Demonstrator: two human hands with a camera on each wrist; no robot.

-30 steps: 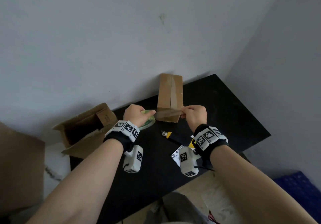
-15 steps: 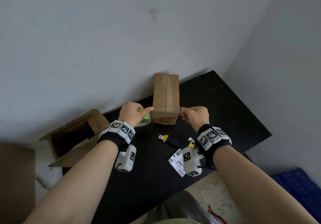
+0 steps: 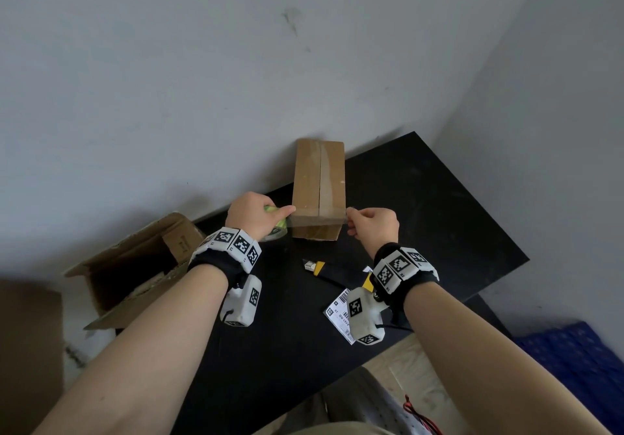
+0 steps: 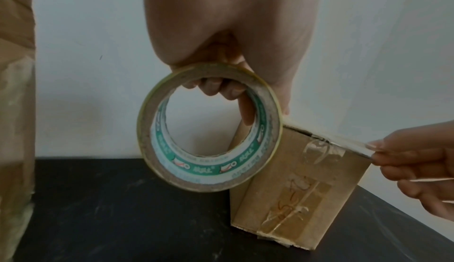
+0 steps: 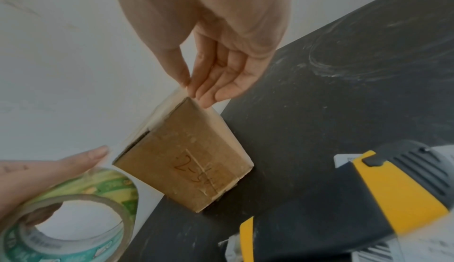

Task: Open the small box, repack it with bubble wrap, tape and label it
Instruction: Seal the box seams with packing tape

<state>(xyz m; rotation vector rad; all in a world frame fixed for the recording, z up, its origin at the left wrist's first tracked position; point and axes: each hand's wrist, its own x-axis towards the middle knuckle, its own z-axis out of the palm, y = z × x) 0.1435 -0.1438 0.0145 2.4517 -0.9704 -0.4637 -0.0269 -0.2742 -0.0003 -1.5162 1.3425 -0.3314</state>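
Note:
A small closed cardboard box [image 3: 319, 184] stands on the black table [image 3: 422, 218] against the wall, with handwriting on its near side [image 5: 196, 166]. My left hand [image 3: 256, 213] grips a roll of clear tape [image 4: 209, 126] at the box's left top edge, index finger stretched toward the box. My right hand [image 3: 371, 227] pinches the free end of the tape strip [image 4: 353, 144] at the box's right top edge. The strip runs taut across the near end of the box top.
A yellow-and-black utility knife [image 3: 324, 270] and a white shipping label [image 3: 337, 313] lie on the table near my right wrist. A larger open cardboard box [image 3: 135, 266] sits off the table's left end. A blue crate [image 3: 580, 357] lies on the floor, lower right.
Both hands have lowered the stretched tape strip from in front of the box down onto its near top edge, and have drawn further apart. The box has not moved.

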